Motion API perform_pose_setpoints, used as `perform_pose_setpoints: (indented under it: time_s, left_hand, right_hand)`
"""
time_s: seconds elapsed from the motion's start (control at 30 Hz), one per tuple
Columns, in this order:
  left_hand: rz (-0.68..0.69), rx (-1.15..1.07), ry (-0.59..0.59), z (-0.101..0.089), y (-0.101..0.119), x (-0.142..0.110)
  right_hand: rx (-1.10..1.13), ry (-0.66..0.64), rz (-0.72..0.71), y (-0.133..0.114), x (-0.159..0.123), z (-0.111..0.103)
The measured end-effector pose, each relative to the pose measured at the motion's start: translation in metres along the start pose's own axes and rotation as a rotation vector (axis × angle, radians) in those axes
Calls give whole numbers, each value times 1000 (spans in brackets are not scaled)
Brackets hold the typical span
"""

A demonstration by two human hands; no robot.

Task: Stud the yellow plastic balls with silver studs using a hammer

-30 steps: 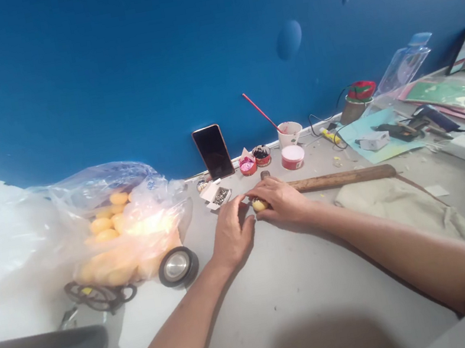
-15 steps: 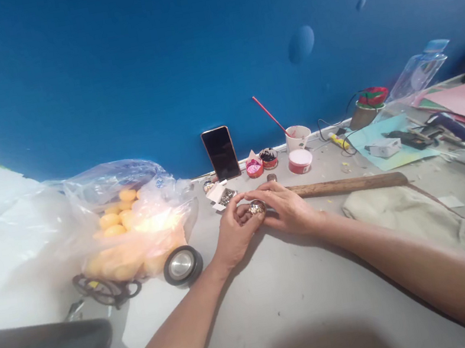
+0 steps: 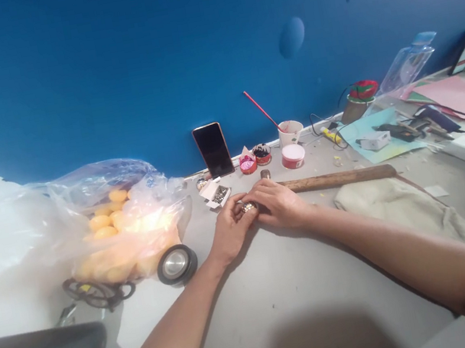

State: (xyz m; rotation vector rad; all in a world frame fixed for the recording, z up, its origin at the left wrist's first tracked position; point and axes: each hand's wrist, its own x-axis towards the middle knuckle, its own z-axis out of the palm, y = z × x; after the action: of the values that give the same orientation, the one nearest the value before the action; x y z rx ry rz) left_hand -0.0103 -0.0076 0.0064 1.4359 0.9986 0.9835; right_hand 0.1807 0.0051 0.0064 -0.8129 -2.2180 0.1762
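Observation:
A small shiny ball with a studded metallic surface (image 3: 248,207) is held low over the table. My left hand (image 3: 230,231) curls around it from the left, fingers and thumb closed on it. From the right, my right hand (image 3: 281,206) bends over the ball, its fingertips pressed against it; whether they also pinch a small piece is hidden. Just beyond the hands lies an open white box of small metal pieces (image 3: 220,194). A hammer with a wooden handle (image 3: 341,179) lies behind my right hand, its head partly covered.
A phone (image 3: 213,150) leans against the blue wall. Near it stand small red tubs (image 3: 247,164) and a paper cup (image 3: 290,132) with a red stick. At left are a plastic bag of yellow balls (image 3: 101,223) and a tape roll (image 3: 177,264). A beige cloth (image 3: 382,204) lies right.
The view has shifted slightly, so everything sits a little further left. My right fingers have closed further over the ball, which shows less now. Both hands stay together.

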Motion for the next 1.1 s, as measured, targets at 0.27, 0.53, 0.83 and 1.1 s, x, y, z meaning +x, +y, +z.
perform_pose_setpoints:
  time_s: [0.27, 0.53, 0.83, 1.1]
  left_hand:
    - [37, 18, -15, 1, -3, 0]
    - [22, -82, -14, 0, -10, 2]
    - [-21, -56, 2, 1, -8, 0]
    - [40, -13, 38, 0, -8, 0]
  right_hand:
    - [25, -38, 100, 4, 1, -3]
    - [27, 9, 55, 9, 0, 0]
    - [16, 60, 4, 7, -2, 6]
    - [33, 5, 27, 4, -1, -3]
